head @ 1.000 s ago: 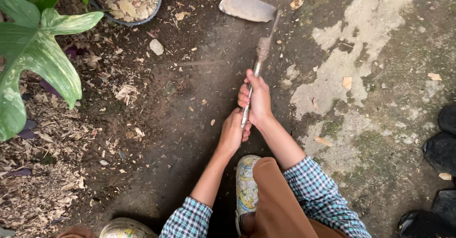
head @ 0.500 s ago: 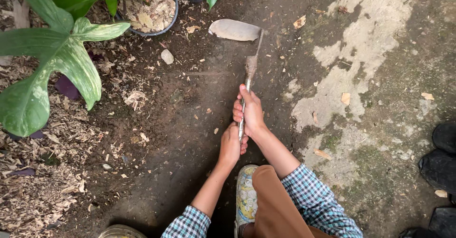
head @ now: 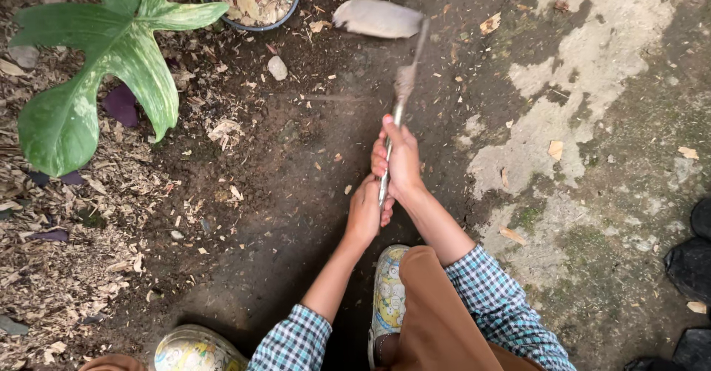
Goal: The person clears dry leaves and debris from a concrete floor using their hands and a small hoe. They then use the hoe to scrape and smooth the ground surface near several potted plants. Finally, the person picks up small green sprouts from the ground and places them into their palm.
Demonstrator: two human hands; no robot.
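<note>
1. The hoe (head: 392, 67) stands out in front of the person: its broad grey blade is by the rim of the black pot (head: 255, 1), its thin handle runs back toward the body over the dark soil (head: 296, 164).
2. Step in hand, as judged: a working stroke with the blade, which looks blurred and seems to be off the ground.
3. Next move, as judged: it calls for a firm two-handed hold and a pull in line with the handle, clear of the pot and the large green leaf (head: 111, 67).
4. The right hand (head: 400, 160) is wrapped tight around the handle, forward position.
5. The left hand (head: 364, 214) is clenched on the handle's near end, touching the right.
6. A patterned shoe (head: 389, 297) rests just behind the hands; pale concrete (head: 592, 82) lies to the right.
</note>
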